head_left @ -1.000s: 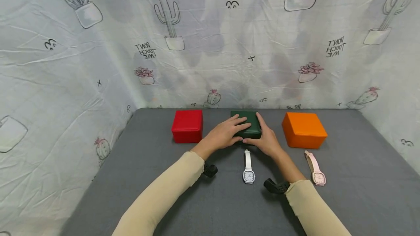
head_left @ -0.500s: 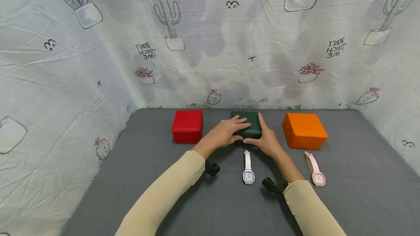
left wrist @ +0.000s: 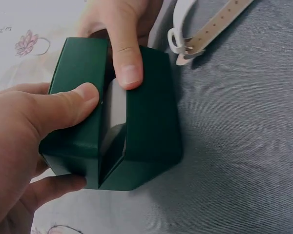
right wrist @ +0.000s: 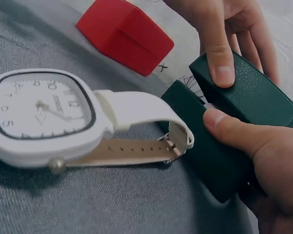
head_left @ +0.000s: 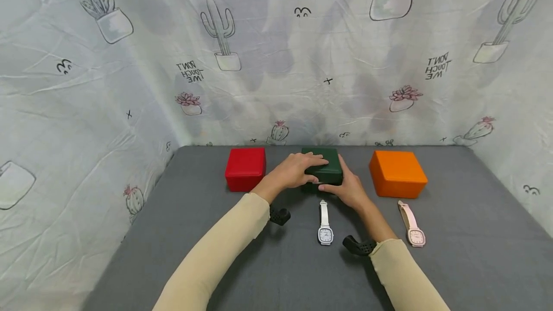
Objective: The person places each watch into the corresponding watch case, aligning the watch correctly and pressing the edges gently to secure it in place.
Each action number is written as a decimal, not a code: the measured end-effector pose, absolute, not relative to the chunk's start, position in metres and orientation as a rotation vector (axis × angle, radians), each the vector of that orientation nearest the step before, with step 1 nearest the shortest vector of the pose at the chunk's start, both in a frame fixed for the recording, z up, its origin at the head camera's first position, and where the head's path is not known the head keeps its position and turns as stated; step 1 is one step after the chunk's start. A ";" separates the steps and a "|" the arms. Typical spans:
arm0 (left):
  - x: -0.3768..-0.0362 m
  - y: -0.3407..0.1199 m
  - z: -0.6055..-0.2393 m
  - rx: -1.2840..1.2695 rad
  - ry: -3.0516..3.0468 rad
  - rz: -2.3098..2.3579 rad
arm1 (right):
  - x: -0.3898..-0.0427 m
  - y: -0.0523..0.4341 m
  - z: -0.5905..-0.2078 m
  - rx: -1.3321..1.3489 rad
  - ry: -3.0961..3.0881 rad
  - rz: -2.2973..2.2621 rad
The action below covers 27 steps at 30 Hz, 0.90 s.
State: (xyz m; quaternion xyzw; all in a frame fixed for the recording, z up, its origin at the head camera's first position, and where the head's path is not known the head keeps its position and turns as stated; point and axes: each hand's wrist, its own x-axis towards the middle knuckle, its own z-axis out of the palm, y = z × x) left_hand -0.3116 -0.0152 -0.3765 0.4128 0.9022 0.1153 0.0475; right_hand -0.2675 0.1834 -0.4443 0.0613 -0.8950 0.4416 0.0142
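Near the desk's (head_left: 173,234) back edge, the green box (head_left: 325,171) sat between both hands: left hand (head_left: 294,171) gripped its lid, right hand (head_left: 347,188) pinched its front.

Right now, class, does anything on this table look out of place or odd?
Only the green box: its lid is parted by a narrow gap, held by the left hand and right hand. The red box and orange box sit shut.
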 end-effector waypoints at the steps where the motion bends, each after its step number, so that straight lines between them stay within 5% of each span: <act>1: -0.312 -0.015 -0.376 1.256 2.745 0.350 | -0.267 0.183 -0.444 0.199 -2.786 1.381; 27: -0.293 -0.013 -0.396 1.437 2.948 0.175 | -0.262 0.181 -0.442 0.201 -2.573 1.943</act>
